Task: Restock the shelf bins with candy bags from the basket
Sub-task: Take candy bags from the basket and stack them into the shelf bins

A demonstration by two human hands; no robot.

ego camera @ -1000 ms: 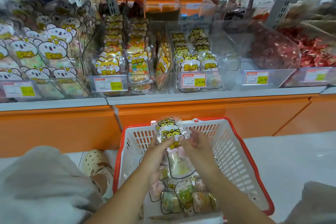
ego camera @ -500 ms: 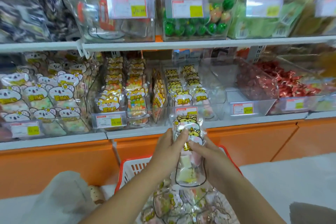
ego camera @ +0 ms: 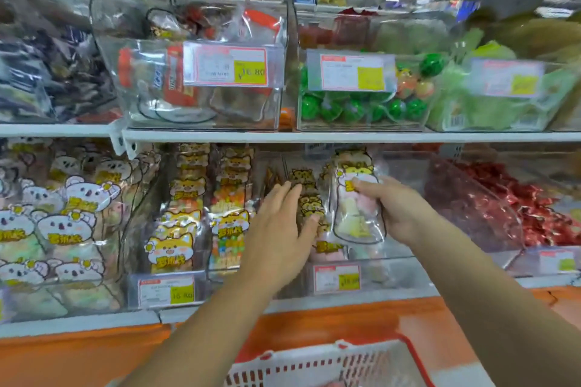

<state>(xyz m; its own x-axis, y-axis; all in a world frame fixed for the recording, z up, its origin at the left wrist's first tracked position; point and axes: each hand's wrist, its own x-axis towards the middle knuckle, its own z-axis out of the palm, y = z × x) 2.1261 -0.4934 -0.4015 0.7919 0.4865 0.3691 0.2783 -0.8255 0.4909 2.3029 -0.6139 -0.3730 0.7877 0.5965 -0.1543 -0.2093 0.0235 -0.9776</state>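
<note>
My right hand [ego camera: 396,211] grips a clear candy bag [ego camera: 355,210] with a yellow cat header and pastel sweets, upright at the mouth of a clear shelf bin [ego camera: 399,258] on the lower shelf. My left hand [ego camera: 283,226] is spread with straight fingers against the row of cat-header bags [ego camera: 309,195] standing in that bin, just left of the held bag. The white basket with a red rim [ego camera: 317,361] shows at the bottom edge; its contents are mostly out of view.
Bins of fox-header bags [ego camera: 176,229] and koala-header bags [ego camera: 72,217] fill the lower shelf to the left. Red wrapped sweets [ego camera: 515,210] lie in a bin on the right. The upper shelf [ego camera: 314,136] carries bins with green balls [ego camera: 361,108] and other packs. An orange base panel runs below.
Both hands rose from the basket to the lower shelf bin. The left hand let go of the bag and now presses the shelved bags; the right hand alone carries the bag. The camera tilted up.
</note>
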